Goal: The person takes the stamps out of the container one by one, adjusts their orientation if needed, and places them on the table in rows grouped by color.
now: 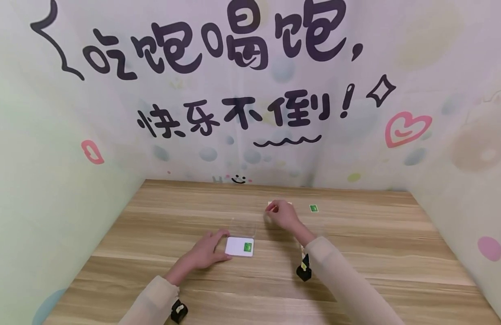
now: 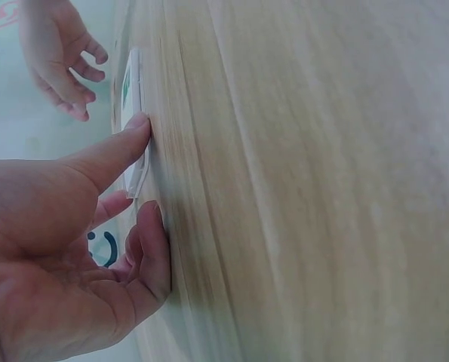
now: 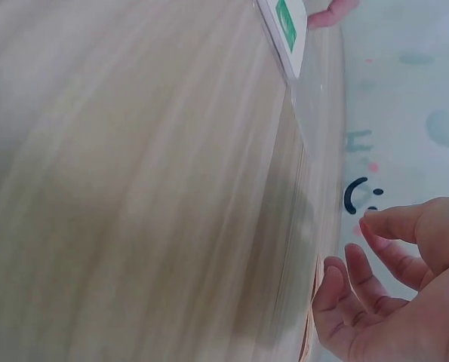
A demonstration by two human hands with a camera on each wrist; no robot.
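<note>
White case point(image 1: 236, 247) on the tabletop point(image 1: 250, 289), pinched at its left end by the nearer left hand point(image 1: 207, 251).
Its long axis is laid sideways, rightward of those fingers; the right hand point(image 1: 284, 215) is held apart, fingers loosely bent, nothing seen between them. 1 green sticker point(image 1: 248, 247) is shown whole by the head view, the case's thin edge by the left wrist's.

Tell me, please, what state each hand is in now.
Left hand: closed, holding the flat white case by one end.
Right hand: open, loosely curled, nothing visibly held.
</note>
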